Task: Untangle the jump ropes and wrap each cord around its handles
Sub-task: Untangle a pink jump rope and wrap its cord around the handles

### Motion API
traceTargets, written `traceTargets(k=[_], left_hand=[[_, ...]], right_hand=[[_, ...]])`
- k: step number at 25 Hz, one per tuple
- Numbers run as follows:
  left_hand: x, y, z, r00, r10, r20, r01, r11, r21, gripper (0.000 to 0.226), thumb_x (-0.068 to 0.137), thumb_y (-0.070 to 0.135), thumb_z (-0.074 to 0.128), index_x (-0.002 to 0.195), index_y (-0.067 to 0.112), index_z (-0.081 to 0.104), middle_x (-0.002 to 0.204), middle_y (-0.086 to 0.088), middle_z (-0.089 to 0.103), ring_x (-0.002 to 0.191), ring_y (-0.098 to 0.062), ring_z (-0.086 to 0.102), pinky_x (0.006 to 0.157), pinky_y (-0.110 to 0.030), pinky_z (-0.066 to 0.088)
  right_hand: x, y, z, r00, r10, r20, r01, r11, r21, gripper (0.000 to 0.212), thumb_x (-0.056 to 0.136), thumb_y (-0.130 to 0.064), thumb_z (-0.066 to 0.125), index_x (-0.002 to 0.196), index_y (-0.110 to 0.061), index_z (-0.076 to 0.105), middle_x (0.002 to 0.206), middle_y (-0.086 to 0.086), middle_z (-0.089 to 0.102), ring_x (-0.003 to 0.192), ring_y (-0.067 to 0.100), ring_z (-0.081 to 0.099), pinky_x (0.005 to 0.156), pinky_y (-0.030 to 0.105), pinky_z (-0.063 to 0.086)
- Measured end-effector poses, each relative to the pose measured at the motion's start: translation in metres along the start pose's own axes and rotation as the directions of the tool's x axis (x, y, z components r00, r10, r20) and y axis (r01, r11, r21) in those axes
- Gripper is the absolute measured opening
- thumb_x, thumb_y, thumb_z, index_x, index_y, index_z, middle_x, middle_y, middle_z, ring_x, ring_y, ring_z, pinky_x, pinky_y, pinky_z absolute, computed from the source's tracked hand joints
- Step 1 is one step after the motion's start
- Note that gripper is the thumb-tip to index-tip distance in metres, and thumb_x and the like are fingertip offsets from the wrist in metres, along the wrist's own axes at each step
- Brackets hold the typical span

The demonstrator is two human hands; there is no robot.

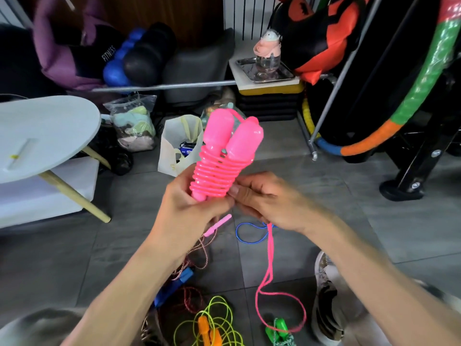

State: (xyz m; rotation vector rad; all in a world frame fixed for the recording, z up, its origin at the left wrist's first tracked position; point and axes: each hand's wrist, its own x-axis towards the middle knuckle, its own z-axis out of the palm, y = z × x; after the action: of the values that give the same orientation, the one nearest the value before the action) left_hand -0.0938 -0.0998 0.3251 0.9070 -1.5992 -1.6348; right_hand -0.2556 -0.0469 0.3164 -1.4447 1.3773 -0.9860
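My left hand (189,211) grips the lower ends of two pink jump rope handles (229,138) held side by side and pointing up. Several turns of pink cord (217,176) are wound around them. My right hand (264,201) pinches the cord beside the coil. The loose rest of the pink cord (270,258) hangs below it and loops on the floor. On the floor lie a blue cord (249,233), a yellow-green cord with orange handles (207,328), green handles (277,330), a blue handle (174,285) and a braided red-white rope (202,248).
A pale round table (45,131) stands at the left. A white bag (179,143) and a clear bag of items (132,121) sit behind the handles. A metal rack pole (331,91) and a coloured hoop (424,83) are at the right. A shoe (326,295) rests near the ropes.
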Motion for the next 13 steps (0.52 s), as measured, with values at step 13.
traceTargets(k=[13], left_hand=[[0.012,-0.019,0.001,0.997,0.056,-0.055,0.038,0.275,0.961,0.014,0.079,0.013,0.053,0.086,0.018,0.041,0.084,-0.01,0.063,0.083,-0.04,0.063,0.062,-0.034,0.039]], right_hand=[[-0.021,-0.009,-0.003,0.999,0.045,-0.013,-0.045,0.833,-0.552,0.023,0.091,-0.025,0.062,0.072,-0.011,0.062,0.056,0.001,0.054,0.051,0.011,0.042,0.047,0.021,0.028]])
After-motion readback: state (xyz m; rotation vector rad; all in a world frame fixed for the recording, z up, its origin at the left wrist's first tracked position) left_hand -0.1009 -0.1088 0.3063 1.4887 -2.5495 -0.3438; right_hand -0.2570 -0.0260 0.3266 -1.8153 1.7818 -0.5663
